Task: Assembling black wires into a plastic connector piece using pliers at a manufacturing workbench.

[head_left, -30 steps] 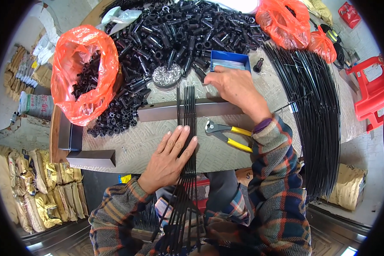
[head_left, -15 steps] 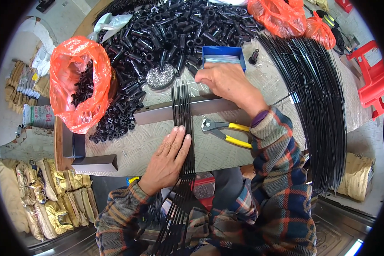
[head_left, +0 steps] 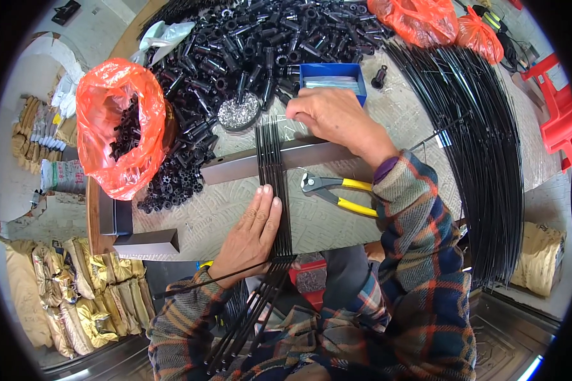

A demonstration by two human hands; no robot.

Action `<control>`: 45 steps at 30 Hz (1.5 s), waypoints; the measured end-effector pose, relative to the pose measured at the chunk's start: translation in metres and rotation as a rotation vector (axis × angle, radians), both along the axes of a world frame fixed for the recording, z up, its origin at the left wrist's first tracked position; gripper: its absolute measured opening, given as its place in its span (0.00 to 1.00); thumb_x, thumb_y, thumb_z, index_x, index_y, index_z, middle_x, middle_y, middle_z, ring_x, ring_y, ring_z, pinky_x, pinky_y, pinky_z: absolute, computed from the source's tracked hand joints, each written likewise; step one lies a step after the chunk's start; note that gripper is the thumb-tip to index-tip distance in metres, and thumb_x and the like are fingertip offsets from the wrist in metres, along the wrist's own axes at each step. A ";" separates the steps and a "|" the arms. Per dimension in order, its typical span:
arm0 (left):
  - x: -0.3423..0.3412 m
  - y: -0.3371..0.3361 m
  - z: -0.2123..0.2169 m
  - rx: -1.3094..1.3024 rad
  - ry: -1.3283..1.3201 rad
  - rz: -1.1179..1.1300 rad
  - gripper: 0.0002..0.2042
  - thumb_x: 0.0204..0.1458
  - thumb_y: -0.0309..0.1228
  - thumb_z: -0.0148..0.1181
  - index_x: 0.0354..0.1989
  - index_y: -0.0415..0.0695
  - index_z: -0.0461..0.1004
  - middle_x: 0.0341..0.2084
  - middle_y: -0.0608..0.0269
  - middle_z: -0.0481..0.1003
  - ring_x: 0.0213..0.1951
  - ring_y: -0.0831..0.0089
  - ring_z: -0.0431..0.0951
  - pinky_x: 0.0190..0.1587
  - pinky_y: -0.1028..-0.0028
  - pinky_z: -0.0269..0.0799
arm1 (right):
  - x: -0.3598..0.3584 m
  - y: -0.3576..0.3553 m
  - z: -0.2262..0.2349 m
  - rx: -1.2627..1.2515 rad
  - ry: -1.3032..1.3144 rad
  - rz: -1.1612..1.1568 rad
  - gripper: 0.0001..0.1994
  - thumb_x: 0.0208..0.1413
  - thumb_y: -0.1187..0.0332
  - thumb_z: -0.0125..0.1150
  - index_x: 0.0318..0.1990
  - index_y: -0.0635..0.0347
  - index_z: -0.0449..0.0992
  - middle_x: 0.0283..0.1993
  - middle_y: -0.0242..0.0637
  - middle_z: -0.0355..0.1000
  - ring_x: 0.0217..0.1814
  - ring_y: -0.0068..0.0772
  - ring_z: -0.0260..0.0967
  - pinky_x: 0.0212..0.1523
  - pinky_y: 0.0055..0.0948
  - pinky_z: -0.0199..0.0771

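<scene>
My left hand lies flat, fingers stretched forward, along the left edge of a row of thin black rods. The rods cross an angled grey metal bar, and their near ends hang over the table edge toward my lap. My right hand is closed in a pinch beyond the bar, to the right of the rods' far tips. Whatever its fingers hold is hidden or too small to make out. Small silver pins are scattered beside it. Yellow-handled end-cutting pliers rest right of the rods.
A blue box and a round dish of silver bits stand beyond. Black tubular plastic parts heap at the back. An orange bag sits left; a large bundle of black rods lies right. A red stool stands farther right.
The hanging rod ends have swung left, and one rod now crosses my left wrist. My right hand has shifted slightly left with its fingers more curled. My left hand stays on the rods.
</scene>
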State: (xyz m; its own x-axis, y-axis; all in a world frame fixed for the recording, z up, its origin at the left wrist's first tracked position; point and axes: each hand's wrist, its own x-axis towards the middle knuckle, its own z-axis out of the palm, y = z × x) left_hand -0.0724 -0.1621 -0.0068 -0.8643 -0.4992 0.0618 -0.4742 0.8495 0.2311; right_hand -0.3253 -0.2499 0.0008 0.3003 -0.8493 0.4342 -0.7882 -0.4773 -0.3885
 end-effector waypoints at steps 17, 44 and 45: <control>-0.004 -0.001 0.002 0.015 0.023 -0.033 0.35 0.43 0.49 0.56 0.60 0.47 0.56 0.61 0.45 0.49 0.62 0.50 0.51 0.61 0.61 0.51 | 0.001 -0.001 -0.001 -0.063 0.019 0.003 0.04 0.46 0.73 0.55 0.31 0.56 0.70 0.26 0.34 0.67 0.31 0.40 0.68 0.30 0.34 0.66; 0.017 0.028 -0.005 -0.012 0.099 -0.012 0.40 0.41 0.53 0.54 0.57 0.33 0.56 0.60 0.48 0.53 0.62 0.52 0.50 0.61 0.63 0.50 | -0.049 -0.039 0.006 -0.095 0.291 -0.233 0.05 0.46 0.74 0.47 0.26 0.55 0.70 0.29 0.42 0.70 0.35 0.46 0.70 0.31 0.42 0.68; 0.017 0.027 -0.006 -0.008 0.099 -0.016 0.40 0.41 0.53 0.54 0.57 0.33 0.56 0.60 0.48 0.53 0.62 0.52 0.50 0.61 0.63 0.50 | -0.039 -0.032 0.013 -0.126 0.215 -0.263 0.04 0.47 0.73 0.46 0.28 0.55 0.69 0.30 0.42 0.70 0.34 0.46 0.69 0.31 0.42 0.67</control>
State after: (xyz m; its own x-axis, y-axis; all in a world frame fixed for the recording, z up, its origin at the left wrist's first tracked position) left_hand -0.0556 -0.1350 -0.0131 -0.8615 -0.4846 0.1515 -0.4356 0.8587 0.2699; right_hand -0.3643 -0.2816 0.0133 0.1740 -0.8536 0.4910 -0.9477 -0.2806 -0.1519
